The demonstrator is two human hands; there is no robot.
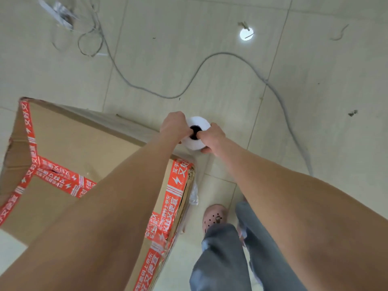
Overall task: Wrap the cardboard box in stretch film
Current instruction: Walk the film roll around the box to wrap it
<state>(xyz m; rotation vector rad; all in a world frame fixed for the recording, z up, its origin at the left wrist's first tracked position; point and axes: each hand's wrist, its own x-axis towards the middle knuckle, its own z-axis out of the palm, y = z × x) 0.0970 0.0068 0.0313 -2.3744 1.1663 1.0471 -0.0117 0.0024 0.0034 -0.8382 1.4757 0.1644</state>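
Observation:
A large cardboard box (69, 143) sealed with red printed tape stands on the floor at the left. A white roll of stretch film (198, 122) with a dark core is held upright just past the box's far right corner. My left hand (173, 126) grips the roll from the left, fingers hooked into the core. My right hand (212, 137) grips it from the right, thumb at the core. A crumpled tail of clear film (194, 194) hangs along the box's right edge.
A grey cable (210, 57) snakes across the tiled floor beyond the roll. More wire and a metal bracket (60, 13) lie at the top left. A bright light reflection (246, 34) shows on the tiles. My legs and a pink clog (214, 217) stand right of the box.

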